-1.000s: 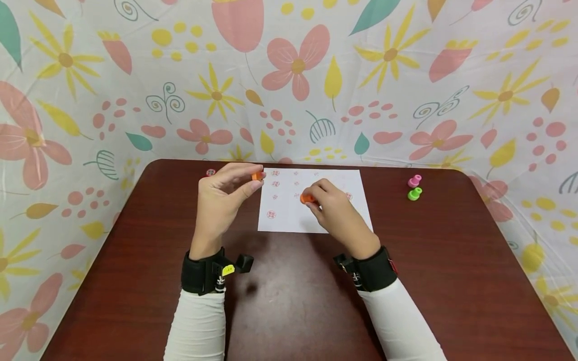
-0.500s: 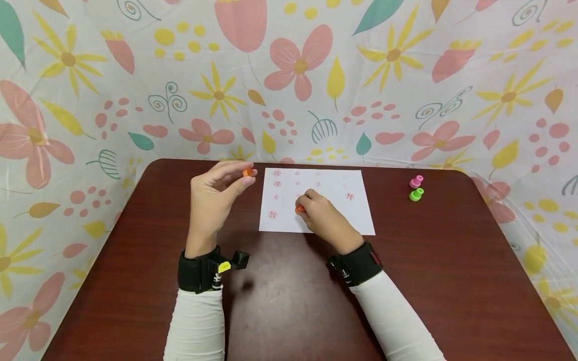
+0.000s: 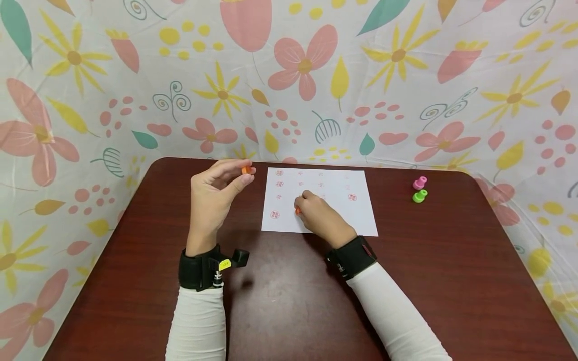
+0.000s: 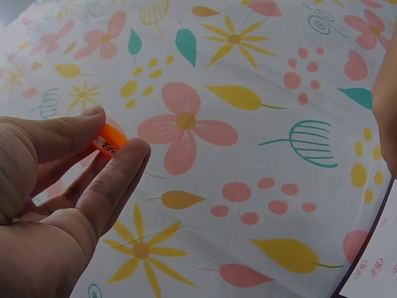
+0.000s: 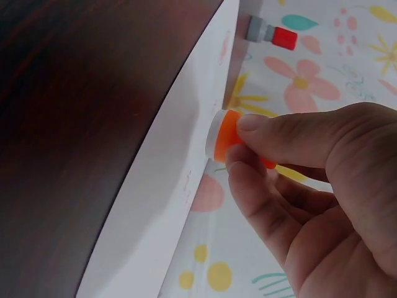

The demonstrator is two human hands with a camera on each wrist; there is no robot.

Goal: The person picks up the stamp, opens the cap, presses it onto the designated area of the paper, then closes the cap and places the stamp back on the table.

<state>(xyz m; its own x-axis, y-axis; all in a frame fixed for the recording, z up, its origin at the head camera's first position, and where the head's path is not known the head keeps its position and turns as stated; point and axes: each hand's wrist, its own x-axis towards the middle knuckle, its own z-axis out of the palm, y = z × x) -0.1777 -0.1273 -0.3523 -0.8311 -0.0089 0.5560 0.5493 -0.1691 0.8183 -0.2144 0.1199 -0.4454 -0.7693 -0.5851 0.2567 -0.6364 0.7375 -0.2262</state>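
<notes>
My left hand [image 3: 209, 200], raised left of the paper, pinches a small orange cap [image 4: 110, 140] between thumb and fingers. Dark marks show on the cap's end in the left wrist view. In my right hand [image 3: 322, 215], over the lower middle of the white paper [image 3: 347, 220], an orange stamp [image 5: 228, 133] is pinched by thumb and fingers. The stamp's whitish base faces the sheet; whether it touches cannot be told. Several red printed marks, large round ones and small ones, stand in rows on the paper. The fingers hide part of the stamp.
A pink stamp [image 3: 420, 183] and a green stamp [image 3: 420, 195] stand at the table's right. A red and grey stamp [image 5: 284, 38] shows in the right wrist view beyond the paper. Patterned cloth [image 3: 289, 100] hangs behind the brown table [image 3: 280, 311].
My right hand has moved left and down over the paper, tipping the stamp's base toward the sheet. My left hand, with the cap, has shifted a little left, away from the paper.
</notes>
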